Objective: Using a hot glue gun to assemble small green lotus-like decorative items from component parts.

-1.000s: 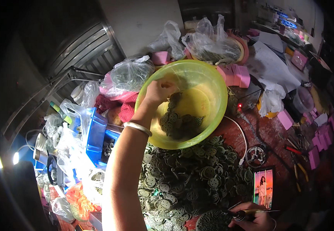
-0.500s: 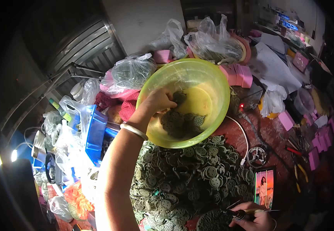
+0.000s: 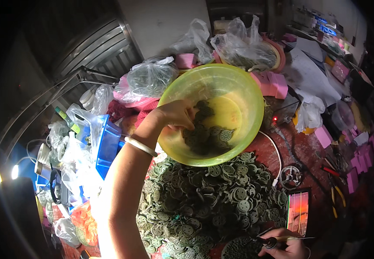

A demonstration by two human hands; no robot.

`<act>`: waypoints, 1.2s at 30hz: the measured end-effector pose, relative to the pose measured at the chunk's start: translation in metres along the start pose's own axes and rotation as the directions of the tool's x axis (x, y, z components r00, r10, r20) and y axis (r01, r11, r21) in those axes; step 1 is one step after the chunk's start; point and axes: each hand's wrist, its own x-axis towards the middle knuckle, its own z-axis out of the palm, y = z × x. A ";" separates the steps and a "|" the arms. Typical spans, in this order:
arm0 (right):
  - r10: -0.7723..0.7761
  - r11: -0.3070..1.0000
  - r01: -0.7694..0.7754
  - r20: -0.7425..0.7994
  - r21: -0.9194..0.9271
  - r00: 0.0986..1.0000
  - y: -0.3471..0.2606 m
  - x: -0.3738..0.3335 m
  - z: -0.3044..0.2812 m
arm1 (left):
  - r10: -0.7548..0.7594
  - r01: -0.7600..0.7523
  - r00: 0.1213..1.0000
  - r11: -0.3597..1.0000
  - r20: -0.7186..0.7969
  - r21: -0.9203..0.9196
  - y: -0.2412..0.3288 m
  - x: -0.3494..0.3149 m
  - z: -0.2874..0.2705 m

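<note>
My left hand (image 3: 179, 115) is inside a translucent yellow-green plastic bowl (image 3: 256, 125), its fingers curled downward and closed. Dark round openwork discs (image 3: 215, 137) lie in the bottom of the bowl, and some are right beside the fingertips. Whether a disc is in the fingers is hidden. Low at the right, my right hand (image 3: 287, 247) is closed around a slim pointed tool (image 3: 271, 242) with a dark rounded part; thin ends stick out on both sides. Between the hands spreads a large heap of grey-green openwork discs (image 3: 204, 190), reaching under the bowl's near edge.
Right of the heap lie a lit phone (image 3: 297, 211), a white cable (image 3: 275, 155), a spoked metal ring (image 3: 290, 177) and yellow-handled pliers (image 3: 338, 196). Pink blocks (image 3: 271, 84) and plastic bags (image 3: 152, 77) crowd behind the bowl. A blue bin (image 3: 108, 146) stands left of my forearm.
My left hand has sunk slightly and curled its fingers more over the discs in the bowl. The phone's picture has changed. My right hand keeps its hold on the tool.
</note>
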 end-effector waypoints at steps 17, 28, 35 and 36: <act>-0.031 0.999 0.030 0.023 0.023 0.999 0.000 0.001 0.001 | 0.295 -0.083 0.859 0.887 -0.419 0.455 -0.020 0.001 0.002; 0.028 0.999 -0.028 0.029 -0.016 0.999 -0.003 0.002 0.001 | 0.252 -0.239 0.968 0.930 -0.010 0.278 -0.008 0.003 0.017; 0.000 1.000 -0.001 0.024 0.008 1.000 -0.002 0.000 0.001 | 0.375 -0.326 0.926 0.851 -0.042 0.411 -0.006 -0.006 0.028; -0.004 1.000 0.004 0.037 0.001 0.999 -0.002 0.000 0.000 | 0.375 -0.326 0.926 0.851 -0.042 0.411 -0.005 -0.007 0.027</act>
